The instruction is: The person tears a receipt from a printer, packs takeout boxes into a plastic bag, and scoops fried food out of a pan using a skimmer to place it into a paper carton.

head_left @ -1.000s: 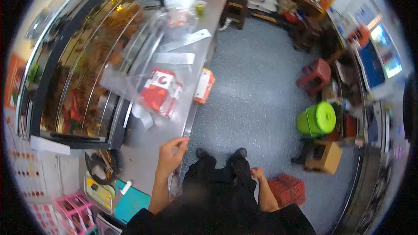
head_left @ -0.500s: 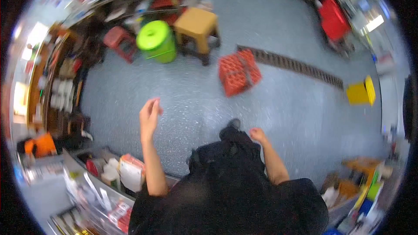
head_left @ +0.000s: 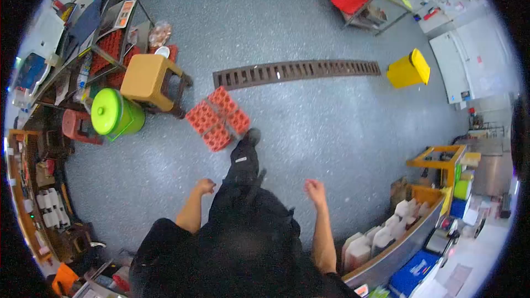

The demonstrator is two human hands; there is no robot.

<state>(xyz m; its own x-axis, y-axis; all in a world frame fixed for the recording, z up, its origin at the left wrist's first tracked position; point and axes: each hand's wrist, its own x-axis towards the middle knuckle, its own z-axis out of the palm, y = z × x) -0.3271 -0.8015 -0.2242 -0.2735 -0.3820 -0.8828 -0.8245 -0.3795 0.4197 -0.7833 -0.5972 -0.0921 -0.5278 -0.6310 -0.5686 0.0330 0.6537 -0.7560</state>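
My left hand [head_left: 206, 186] hangs beside my left thigh, above the grey floor, its fingers curled; whether anything small is inside does not show. On the other side of my body, my right hand [head_left: 314, 190] is held out over the floor, its fingers bent and slightly blurred, touching no object. Just ahead of my front foot lies a red patterned block [head_left: 219, 118], marked by a dark cross band. Neither hand touches it.
A green lidded bucket [head_left: 106, 111] stands beside a tan stool [head_left: 146, 80] at the left. A drain grate [head_left: 298, 72] crosses the floor ahead. Farther right are a yellow bin [head_left: 407, 70] and a white cabinet [head_left: 461, 66]. A shelf unit [head_left: 403, 237] flanks me at the right.
My view has turned right, away from the metal counter and glass case. The red block, bucket and stool have shifted left in view. My left hand has dropped closer to my body.
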